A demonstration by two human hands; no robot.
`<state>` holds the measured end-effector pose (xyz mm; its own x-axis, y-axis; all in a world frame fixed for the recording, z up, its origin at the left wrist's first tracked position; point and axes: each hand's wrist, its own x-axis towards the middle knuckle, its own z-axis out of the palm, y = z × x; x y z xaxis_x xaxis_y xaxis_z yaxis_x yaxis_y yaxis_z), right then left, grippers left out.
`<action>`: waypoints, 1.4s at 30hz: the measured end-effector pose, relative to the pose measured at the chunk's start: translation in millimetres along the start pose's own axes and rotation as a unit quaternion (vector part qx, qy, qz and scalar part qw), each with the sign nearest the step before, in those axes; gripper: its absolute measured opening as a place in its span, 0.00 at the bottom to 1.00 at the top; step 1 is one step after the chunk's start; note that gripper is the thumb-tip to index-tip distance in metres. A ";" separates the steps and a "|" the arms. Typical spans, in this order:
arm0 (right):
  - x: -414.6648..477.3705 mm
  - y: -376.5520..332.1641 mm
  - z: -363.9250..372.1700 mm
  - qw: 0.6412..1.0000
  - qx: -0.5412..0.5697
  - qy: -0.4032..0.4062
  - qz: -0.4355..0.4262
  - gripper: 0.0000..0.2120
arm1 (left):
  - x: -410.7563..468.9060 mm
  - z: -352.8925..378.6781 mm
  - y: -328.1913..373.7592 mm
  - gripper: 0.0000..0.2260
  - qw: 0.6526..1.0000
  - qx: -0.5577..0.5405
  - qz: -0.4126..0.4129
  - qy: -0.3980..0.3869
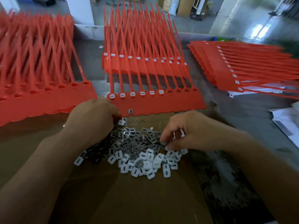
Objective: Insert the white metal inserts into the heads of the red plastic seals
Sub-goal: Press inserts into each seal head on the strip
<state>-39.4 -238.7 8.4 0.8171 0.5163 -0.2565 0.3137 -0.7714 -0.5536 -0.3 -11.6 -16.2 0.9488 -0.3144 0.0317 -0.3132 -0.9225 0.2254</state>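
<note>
A heap of white metal inserts (pixel 142 157) lies on brown cardboard (pixel 129 199) in front of me. Just beyond it a strip of red plastic seals (pixel 161 104) lies flat; its left several heads hold white inserts, the heads at its right end are hollow. One loose insert (pixel 130 111) rests on the strip's flat tag. My left hand (pixel 93 117) is curled at the heap's far left edge, fingertips hidden among the pieces. My right hand (pixel 186 131) hovers over the heap's right side, fingers pinched around white inserts.
A stack of red seals with hollow heads (pixel 48 94) lies at the left. A fitted stack (pixel 145 62) sits behind the working strip, another fitted stack (pixel 242 67) at the right. White papers (pixel 286 117) lie at the right edge.
</note>
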 end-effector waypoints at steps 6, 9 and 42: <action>0.3 5.1 6.8 0.999 -0.052 -0.012 0.000 0.04 | -0.8 -1.0 1.8 0.19 1.000 -0.003 0.002 0.000; -0.2 7.2 8.5 0.999 -0.052 -0.008 -0.003 0.10 | -0.8 -0.9 1.6 0.18 1.000 -0.005 0.000 -0.001; 82.0 61.9 -58.5 0.978 0.006 0.149 0.148 0.11 | -1.0 -1.9 2.4 0.18 1.000 -0.006 0.005 0.002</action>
<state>75.3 -265.8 -0.6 0.9765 0.1383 -0.1653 0.0380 -0.8653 -0.4998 -2.0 -13.1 -13.9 0.9459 -0.3224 0.0371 -0.3217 -0.9166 0.2375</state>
